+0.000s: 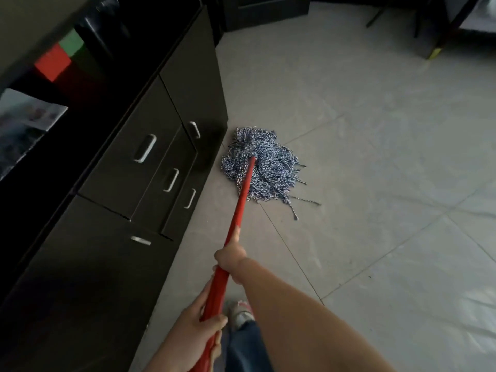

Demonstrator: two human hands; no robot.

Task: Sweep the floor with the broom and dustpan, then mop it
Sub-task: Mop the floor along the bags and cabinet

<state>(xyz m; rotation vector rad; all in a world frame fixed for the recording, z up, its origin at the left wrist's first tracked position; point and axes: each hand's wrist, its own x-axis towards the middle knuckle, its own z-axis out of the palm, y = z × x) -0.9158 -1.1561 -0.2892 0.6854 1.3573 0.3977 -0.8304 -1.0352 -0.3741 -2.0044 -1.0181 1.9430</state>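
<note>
Both of my hands grip the long red mop handle point(243, 194). From the head view, my right hand point(231, 257) is the forward one: its fingers are curled round the handle, with the thumb laid along the top of the shaft and pointing toward the mop head. My left hand point(200, 326) is the rear one, nearer my body; its fingers and thumb wrap the handle from the left side, low in the frame.

The handle runs diagonally from the bottom centre of the frame up to the blue-and-white string mop head point(264, 167). That head lies spread flat on the light grey tiled floor point(375, 183), just beside the base of the dark cabinet run point(161, 157) (whether the strands touch the cabinet cannot be determined). A few loose strands trail out toward the right and toward me, crossing a grout line.

The cabinet run occupies the left side of the frame. Its doors and drawers carry pale metal bar handles point(145, 148). Above them, on the counter level, a red and green block shape point(57, 56) shows, blurred.

Below my right forearm, a light-coloured shoe with red trim point(243, 312) and a blue denim trouser leg point(244, 347) are visible on the floor. Dark furniture legs point(429, 30) stand at the top right, well apart from the mop.
</note>
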